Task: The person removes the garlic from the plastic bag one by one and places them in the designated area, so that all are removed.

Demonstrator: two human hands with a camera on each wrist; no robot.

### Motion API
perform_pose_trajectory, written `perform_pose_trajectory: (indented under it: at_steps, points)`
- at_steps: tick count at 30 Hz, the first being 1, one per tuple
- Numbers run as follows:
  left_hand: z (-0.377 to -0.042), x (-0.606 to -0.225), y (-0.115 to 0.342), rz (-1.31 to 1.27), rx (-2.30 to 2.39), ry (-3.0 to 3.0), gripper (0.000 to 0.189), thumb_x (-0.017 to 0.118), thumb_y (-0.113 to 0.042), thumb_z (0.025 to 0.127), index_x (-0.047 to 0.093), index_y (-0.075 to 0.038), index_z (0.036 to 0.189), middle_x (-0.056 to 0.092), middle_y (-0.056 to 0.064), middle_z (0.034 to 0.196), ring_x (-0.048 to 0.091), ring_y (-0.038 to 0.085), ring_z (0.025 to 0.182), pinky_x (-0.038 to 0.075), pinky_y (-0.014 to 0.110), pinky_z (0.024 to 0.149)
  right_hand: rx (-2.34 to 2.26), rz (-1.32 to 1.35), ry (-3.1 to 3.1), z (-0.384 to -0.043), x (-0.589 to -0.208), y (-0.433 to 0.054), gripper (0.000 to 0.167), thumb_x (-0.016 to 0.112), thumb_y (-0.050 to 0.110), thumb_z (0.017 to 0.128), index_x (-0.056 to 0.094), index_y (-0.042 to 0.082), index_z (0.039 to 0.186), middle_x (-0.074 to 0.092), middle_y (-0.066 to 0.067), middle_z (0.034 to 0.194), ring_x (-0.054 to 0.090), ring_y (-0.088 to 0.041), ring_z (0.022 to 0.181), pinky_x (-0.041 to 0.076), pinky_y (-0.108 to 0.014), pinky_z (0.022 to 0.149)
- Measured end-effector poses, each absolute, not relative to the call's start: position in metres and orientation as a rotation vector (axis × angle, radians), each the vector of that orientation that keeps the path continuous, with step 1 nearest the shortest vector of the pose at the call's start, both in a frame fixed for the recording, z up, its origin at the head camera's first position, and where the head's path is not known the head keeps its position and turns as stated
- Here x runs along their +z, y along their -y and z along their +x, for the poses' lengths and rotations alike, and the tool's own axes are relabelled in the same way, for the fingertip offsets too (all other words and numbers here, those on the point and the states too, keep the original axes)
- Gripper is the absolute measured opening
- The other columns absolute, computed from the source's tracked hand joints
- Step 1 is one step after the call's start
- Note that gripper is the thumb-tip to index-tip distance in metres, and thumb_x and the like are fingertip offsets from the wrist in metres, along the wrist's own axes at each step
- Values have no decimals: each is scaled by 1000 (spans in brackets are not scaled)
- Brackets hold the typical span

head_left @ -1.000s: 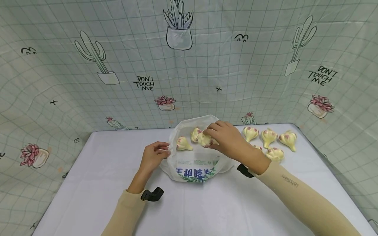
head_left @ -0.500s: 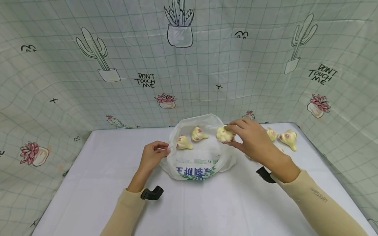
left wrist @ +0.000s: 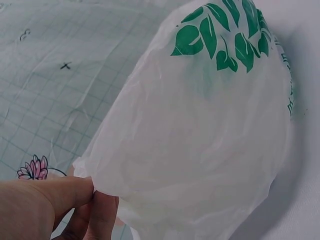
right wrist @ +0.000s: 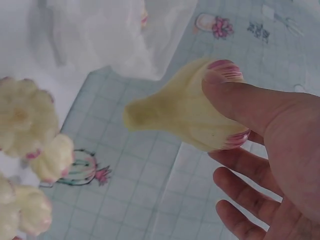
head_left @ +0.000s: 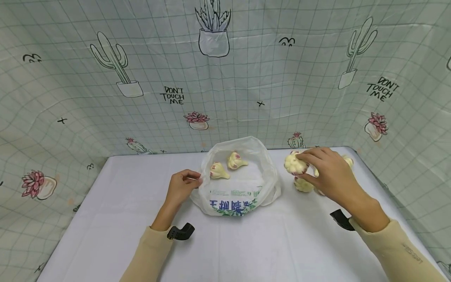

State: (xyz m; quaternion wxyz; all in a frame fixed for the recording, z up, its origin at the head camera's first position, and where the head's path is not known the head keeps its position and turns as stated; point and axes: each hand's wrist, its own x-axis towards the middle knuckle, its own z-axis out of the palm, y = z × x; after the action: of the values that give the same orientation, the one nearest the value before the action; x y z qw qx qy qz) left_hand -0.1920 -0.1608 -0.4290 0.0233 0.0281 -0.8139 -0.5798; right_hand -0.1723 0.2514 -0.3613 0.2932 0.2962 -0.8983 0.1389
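Observation:
A white plastic bag (head_left: 269, 184) with blue and green print lies with its mouth open mid-table. Inside it are two garlic bulbs, one at the left (head_left: 219, 171) and one farther back (head_left: 236, 161). My left hand (head_left: 183, 188) pinches the left rim of the bag between thumb and fingers, as the left wrist view also shows. To the right of the bag, my right hand (head_left: 329, 176) holds another garlic bulb (right wrist: 185, 107) by its rounded end, stem pointing away from the palm. Several garlic bulbs (head_left: 303, 185) lie under and behind this hand, partly hidden by it.
The table (head_left: 141, 196) has a white cover and ends at a back edge just behind the bag. A grid-patterned cloth (head_left: 232, 86) with cactus drawings hangs behind it and along both sides.
My right hand has lifted a garlic bulb out of the bag and carried it right, over the loose bulbs. The left hand stays at the bag's rim.

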Motion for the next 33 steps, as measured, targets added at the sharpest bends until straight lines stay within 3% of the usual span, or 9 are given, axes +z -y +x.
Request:
perform_pose_trajectory:
  at_steps: [10,22,33]
  points:
    - [-193,-428,163,103,-1791,2537,15,74,2,95,73,5,109,72,15,107,69,8,80,59,29,80,360,648,2449,-163,-376,-287,56,98,6,66,75,2,116,74,-17,113,65,-42,105,51,-59,86]
    - [-194,-427,164,96,-1801,2544,14,73,3,95,73,6,109,72,16,108,69,9,80,60,42,86,350,488,2506,-157,-387,-328,58,98,3,64,73,0,117,73,-23,109,64,-49,102,50,-63,82]
    - [-193,-428,165,98,-1787,2551,14,73,2,96,73,5,110,71,17,110,70,11,82,59,32,81,307,326,2649,-150,-397,-357,52,96,9,70,72,-2,115,71,-28,107,62,-53,98,49,-67,78]
